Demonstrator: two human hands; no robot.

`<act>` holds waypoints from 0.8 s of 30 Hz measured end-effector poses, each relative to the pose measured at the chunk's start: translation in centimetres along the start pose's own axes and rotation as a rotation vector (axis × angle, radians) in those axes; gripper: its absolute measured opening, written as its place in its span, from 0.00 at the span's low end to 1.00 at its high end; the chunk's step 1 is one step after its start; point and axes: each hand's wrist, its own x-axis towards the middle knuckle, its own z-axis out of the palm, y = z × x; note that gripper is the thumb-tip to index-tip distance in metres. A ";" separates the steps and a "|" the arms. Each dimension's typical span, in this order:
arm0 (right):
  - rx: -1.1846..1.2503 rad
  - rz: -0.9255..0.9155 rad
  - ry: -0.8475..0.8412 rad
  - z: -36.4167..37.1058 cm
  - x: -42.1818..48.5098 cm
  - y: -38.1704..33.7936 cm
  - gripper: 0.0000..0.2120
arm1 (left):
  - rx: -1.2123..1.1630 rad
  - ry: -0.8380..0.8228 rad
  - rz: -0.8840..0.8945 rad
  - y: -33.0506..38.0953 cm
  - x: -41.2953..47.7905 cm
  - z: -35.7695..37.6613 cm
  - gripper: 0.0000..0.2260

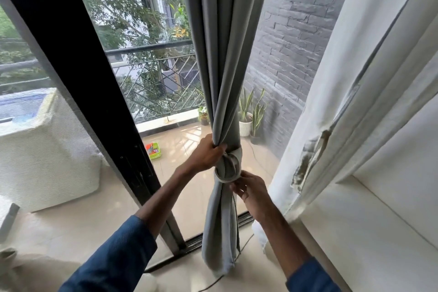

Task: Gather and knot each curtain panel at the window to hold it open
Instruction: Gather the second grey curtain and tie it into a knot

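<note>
Left hand [208, 152] up, wrist cocked, forearm reaching out of a rolled blue sleeve [111, 253], fingers curled tight round the gathered grey curtain panel [222, 54] just above the knot [228, 168]. Right hand [251, 187] sits at the knot's four o'clock, palm turned in, fingers loosely spread, tips against the lower band of the loop; whether it pinches or only touches, I cannot tell.

The panel hangs dead centre of the view, at the sliding glass door. It is heavy matte cloth in long soft folds, narrowing to the knot, then dropping in a twisted tail to the floor track. The knot is a fat rounded wrap, with the pale hem edge showing as a ring.

At nine o'clock is the black door frame [78, 78] — broad, flat, slanting. At two o'clock, a dark grey brick wall [296, 42], rough-faced. At ten o'clock, a metal balcony railing [154, 47] with diagonal bars. Beside the curtain at three o'clock are spiky potted plants [246, 116], one in a ribbed white pot. At the left hand's nine o'clock, a small green box [154, 150] lies on glossy tile.
</note>
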 end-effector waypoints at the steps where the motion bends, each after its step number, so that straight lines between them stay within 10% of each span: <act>1: 0.082 0.012 0.011 -0.1 0.4 0.1 0.11 | -0.029 -0.012 -0.010 0.0 -0.1 -0.2 0.08; 8: 0.166 0.019 -0.262 -1.3 2.0 0.8 0.20 | -0.079 -0.035 -0.043 -0.5 -0.4 -0.3 0.04; 24: -0.034 -0.062 -0.136 -0.5 1.8 -0.5 0.09 | -0.008 -0.016 0.008 -0.4 -0.9 0.4 0.17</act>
